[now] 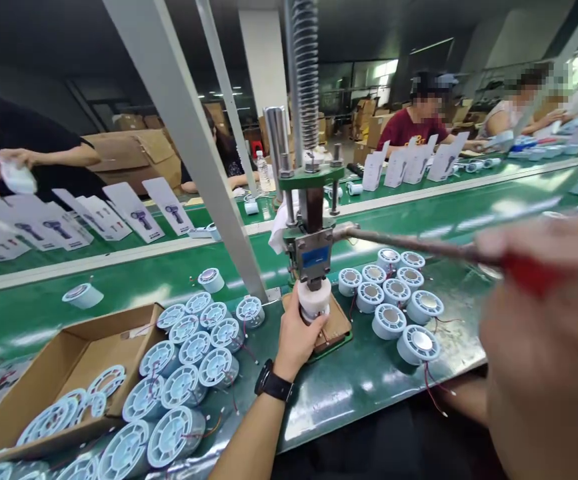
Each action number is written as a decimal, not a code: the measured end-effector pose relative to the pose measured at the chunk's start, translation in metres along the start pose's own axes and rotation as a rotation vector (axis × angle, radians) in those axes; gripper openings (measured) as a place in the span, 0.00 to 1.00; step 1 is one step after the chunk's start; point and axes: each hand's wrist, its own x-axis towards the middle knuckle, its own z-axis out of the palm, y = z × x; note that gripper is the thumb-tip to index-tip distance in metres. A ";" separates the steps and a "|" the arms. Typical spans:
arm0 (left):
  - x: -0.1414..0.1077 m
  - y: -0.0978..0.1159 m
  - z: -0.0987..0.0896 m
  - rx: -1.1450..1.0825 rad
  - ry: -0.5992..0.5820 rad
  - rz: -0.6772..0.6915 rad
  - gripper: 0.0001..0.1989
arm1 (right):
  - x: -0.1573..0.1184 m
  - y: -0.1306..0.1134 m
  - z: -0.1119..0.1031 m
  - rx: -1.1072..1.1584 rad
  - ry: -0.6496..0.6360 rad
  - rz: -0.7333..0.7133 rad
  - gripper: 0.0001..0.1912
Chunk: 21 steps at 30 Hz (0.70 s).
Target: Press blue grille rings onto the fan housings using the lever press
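My left hand [296, 333], with a black watch at the wrist, is wrapped round a small part on the base of the hand press [315, 257]. A white round block [315, 298] presses down on top of that part, which my fingers partly hide. On the right, my blurred right hand [543, 307] grips the red-ended press lever [419, 245]. Light-blue round housings [183, 385] with slotted tops stand in rows to the left of the press. More housings with silver discs [389, 321] and thin wires stand to its right.
An open cardboard box [76, 353] with light-blue rings lies at the left. A grey post [193, 133] rises beside the press. Behind are a green conveyor [143, 267], folded white cartons [141, 217] and several people at work.
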 end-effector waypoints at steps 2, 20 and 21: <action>0.001 0.001 -0.001 0.006 -0.003 -0.008 0.32 | 0.067 -0.001 0.014 0.190 0.372 -0.076 0.15; -0.005 0.041 -0.103 0.252 0.195 -0.040 0.35 | -0.123 0.033 0.227 0.549 -0.021 0.449 0.36; 0.007 0.048 -0.127 0.365 0.291 -0.035 0.34 | -0.121 0.033 0.228 0.547 0.000 0.463 0.36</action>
